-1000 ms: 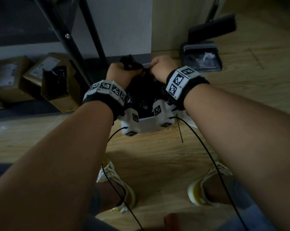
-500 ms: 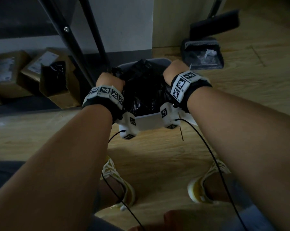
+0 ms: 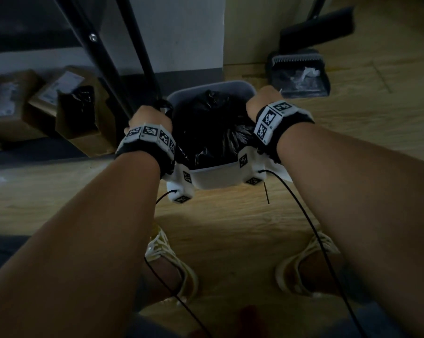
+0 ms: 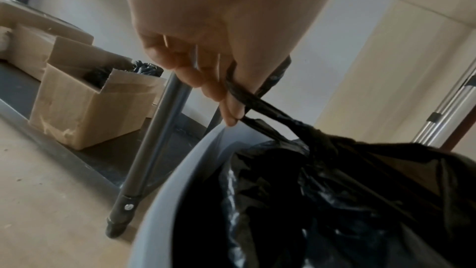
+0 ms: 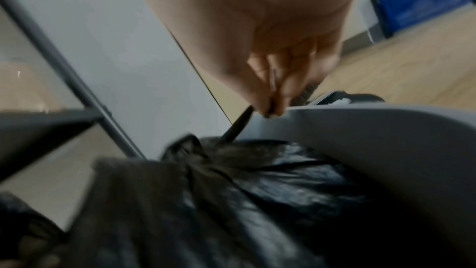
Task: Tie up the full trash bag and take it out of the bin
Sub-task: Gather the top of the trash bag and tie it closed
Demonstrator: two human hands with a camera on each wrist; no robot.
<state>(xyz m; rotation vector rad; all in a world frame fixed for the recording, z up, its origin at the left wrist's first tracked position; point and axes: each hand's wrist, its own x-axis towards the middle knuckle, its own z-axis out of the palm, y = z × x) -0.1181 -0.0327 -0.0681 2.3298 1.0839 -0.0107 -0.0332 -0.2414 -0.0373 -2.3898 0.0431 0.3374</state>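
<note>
Knot forming above the bag inside the bin, we keep our left hand and right hand clamped on its twisted ends either side of the bin, pulling evenly apart, we judge.

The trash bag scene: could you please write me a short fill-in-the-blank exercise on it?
1. The trash bag is ____ in colour.
2. The bag sits inside the grey ____.
3. The left hand grips a twisted ____ of the bag.
4. The right hand pulls its strip toward the bin's ____ side.

Missing words: black; bin; strip; right
</note>
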